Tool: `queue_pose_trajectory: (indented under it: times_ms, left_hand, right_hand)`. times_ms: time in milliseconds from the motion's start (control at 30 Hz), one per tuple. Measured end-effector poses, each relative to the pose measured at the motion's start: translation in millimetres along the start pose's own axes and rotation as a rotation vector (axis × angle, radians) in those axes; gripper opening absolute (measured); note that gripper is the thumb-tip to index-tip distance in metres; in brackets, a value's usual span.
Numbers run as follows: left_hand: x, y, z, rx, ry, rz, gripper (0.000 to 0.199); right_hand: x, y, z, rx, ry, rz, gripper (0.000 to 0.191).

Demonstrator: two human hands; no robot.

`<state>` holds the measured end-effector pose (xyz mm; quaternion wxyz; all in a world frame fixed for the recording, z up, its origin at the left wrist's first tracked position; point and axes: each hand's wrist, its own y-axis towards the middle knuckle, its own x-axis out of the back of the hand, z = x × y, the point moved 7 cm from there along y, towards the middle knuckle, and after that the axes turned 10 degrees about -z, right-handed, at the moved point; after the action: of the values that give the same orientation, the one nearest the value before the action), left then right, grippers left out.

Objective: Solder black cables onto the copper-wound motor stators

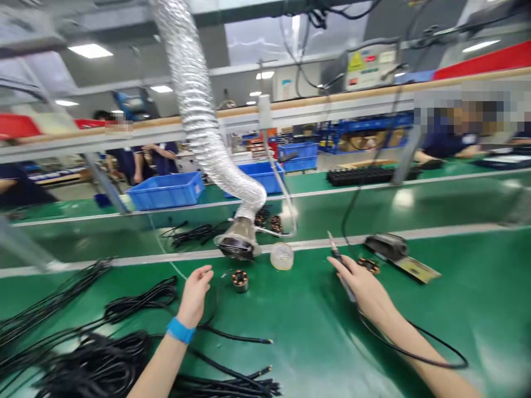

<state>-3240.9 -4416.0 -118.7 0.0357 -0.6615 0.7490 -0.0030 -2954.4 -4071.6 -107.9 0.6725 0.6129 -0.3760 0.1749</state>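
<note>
Green benchtop (307, 320) beneath black cables (103, 362), copper-wound coils (240, 281), a round tub (282, 256), a dark stand (388, 247)

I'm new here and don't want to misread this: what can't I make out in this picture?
All in the head view:
Left hand: whether it pinches anything; too small and blurred.
Pen-shaped tool: its middle; the right hand covers it.
Black cables: their full run; cut off by the left and bottom edges.
Labelled box: its writing; too small and blurred.

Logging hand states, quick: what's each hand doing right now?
Left hand: loosely curled; whether it grips anything cannot be told.
Right hand: closed around the soldering iron.
</note>
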Motion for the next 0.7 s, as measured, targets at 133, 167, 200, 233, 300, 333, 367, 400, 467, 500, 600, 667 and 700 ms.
queue_pose_trajectory:
  times_ms: [133, 167, 200, 233, 300, 333, 367, 400, 467, 500, 600, 667, 700]
  left_hand:
    - [1.5, -25, -38, -0.128, -0.037, 0.139, 0.048]
    - [-2.0, -36, -42, -0.138, -0.004, 0.205, 0.046]
    - [-7.0, -48, -44, -0.150, 0.051, 0.278, 0.045]
    - [-13.0, -60, -44, -0.169, 0.126, 0.355, 0.044]
    - [-26.5, -83, -42, -0.258, 0.304, 0.509, 0.040]
    - [-32.9, -91, -40, -0.322, 0.386, 0.574, 0.038]
    - [-38.7, -97, -39, -0.384, 0.451, 0.625, 0.035]
    - [-43.6, -101, -37, -0.436, 0.500, 0.659, 0.034]
    - [-50.5, -99, -35, -0.481, 0.544, 0.669, 0.034]
    - [-53.0, -94, -32, -0.469, 0.545, 0.656, 0.033]
    - [-59.6, -81, -20, -0.400, 0.500, 0.614, 0.027]
    - [-62.2, -76, -9, -0.387, 0.480, 0.607, 0.025]
    - [-62.3, -76, -4, -0.393, 0.483, 0.605, 0.026]
  right_hand:
    - [-20, 10, -6, 0.007, 0.061, -0.026, 0.044]
    - [-20, 13, -5, -0.004, 0.069, -0.047, 0.043]
    - [-19, 14, -2, -0.019, 0.075, -0.063, 0.044]
    - [-17, 15, 2, -0.035, 0.080, -0.075, 0.044]
    - [-14, 17, 14, -0.067, 0.091, -0.082, 0.044]
    - [-12, 17, 21, -0.086, 0.102, -0.093, 0.042]
    - [-10, 17, 30, -0.107, 0.127, -0.109, 0.040]
    - [-7, 17, 40, -0.131, 0.162, -0.138, 0.037]
    - [0, 15, 63, -0.167, 0.285, -0.191, 0.033]
    - [4, 13, 76, -0.177, 0.359, -0.220, 0.032]
    - [12, 8, 118, -0.179, 0.545, -0.207, 0.030]
    - [11, 5, 151, -0.108, 0.680, -0.021, 0.033]
    - [13, 2, 167, -0.056, 0.715, 0.059, 0.037]
